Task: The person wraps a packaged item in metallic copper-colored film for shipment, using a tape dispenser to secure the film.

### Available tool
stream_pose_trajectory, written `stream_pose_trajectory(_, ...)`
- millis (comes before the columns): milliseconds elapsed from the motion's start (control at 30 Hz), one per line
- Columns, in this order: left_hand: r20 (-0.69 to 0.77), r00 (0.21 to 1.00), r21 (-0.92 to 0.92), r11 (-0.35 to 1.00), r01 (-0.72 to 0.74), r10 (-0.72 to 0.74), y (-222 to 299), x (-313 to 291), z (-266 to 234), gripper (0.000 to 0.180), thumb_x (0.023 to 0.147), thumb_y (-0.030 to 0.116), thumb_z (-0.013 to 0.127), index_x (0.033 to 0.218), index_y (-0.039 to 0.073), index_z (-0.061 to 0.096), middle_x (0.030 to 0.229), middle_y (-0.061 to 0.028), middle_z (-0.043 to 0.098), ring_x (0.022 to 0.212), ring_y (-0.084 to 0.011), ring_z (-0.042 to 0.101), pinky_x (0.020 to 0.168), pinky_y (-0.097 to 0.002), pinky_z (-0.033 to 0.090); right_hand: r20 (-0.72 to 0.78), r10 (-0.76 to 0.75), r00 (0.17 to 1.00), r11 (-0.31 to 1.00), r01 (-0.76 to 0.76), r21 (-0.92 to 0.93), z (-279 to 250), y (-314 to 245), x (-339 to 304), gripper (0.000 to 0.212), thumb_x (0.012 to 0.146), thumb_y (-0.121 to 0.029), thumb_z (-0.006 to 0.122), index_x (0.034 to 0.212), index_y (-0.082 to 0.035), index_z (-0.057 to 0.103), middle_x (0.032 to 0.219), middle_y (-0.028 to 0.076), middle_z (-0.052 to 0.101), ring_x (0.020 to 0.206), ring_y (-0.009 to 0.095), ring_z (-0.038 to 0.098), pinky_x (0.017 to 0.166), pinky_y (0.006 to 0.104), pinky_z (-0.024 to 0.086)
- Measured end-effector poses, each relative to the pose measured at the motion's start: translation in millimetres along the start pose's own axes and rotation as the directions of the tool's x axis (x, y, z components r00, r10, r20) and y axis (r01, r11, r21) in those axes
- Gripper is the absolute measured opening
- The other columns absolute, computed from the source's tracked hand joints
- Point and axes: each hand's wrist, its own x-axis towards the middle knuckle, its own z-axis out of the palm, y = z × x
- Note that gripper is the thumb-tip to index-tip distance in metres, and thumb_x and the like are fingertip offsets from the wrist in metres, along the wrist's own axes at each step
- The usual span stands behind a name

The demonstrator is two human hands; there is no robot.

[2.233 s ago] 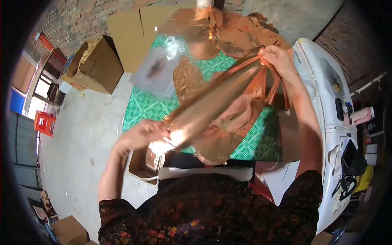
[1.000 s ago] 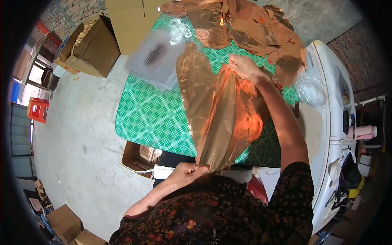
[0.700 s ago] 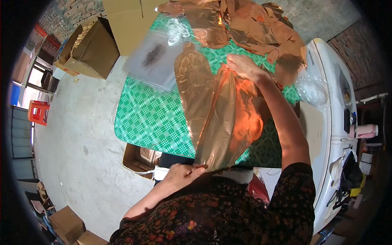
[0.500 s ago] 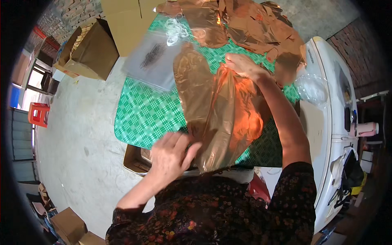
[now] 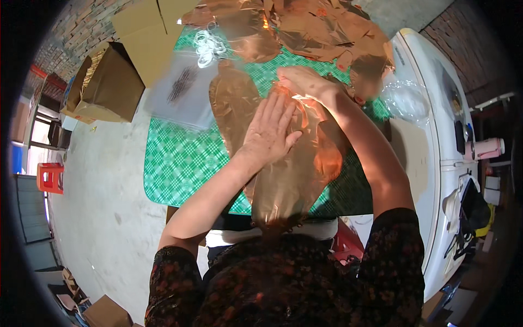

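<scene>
A translucent copper-brown plastic film piece, like a bag (image 5: 283,188), stretches over the green plaid tabletop (image 5: 180,158) toward my body. My right hand (image 5: 308,84) is closed on its gathered far end. Flat on the film's upper part lies my left hand (image 5: 269,128), fingers straight and thumb apart. Beneath and to the left is another brown film piece (image 5: 229,92), long and round-ended. Past it sit a stack of clear plastic bags (image 5: 182,90) with a dark printed patch and a bunch of white elastic loops (image 5: 210,48).
More copper film (image 5: 332,38) is heaped along the table's far side. A clear plastic bundle (image 5: 406,101) lies at the right, beside a white fridge-like appliance (image 5: 436,125). Cardboard boxes (image 5: 111,90) stand on the floor far left, near a red stool (image 5: 50,178).
My left hand has moved from the film's near left edge up and away, onto its upper part beside my right hand. My right hand keeps its grip; the whole view has shifted slightly.
</scene>
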Motion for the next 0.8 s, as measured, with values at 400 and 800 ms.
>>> stream_pose_trajectory(400,0.134,0.991,0.053,0.999,0.006,-0.013,0.9,2.3,-2.4,0.075,0.106,0.054,0.045,0.160,0.003,0.041,0.169,-0.0248,0.029,0.159,-0.0429,0.019,0.131,-0.0546,0.011,-0.474,0.087,0.876,0.961,-0.199,-0.191,30.4,-67.2,-68.3,0.044,0.099,-0.035,0.060,0.134,-0.009,0.061,0.138,0.012,0.059,0.135,0.031,0.050,0.109,0.0524,0.039)
stream_pose_trajectory(800,0.020,1.000,0.070,0.998,-0.009,0.008,1.4,-0.1,-1.3,0.075,0.106,0.054,0.044,0.163,0.006,0.037,0.168,-0.0227,0.031,0.158,-0.0472,0.018,0.129,-0.0580,0.012,-0.416,0.467,0.780,0.779,-0.586,-0.222,27.0,-4.4,-131.1,0.071,0.106,-0.049,0.045,0.157,0.001,0.039,0.165,0.016,0.038,0.152,0.029,0.032,0.121,0.0518,0.023)
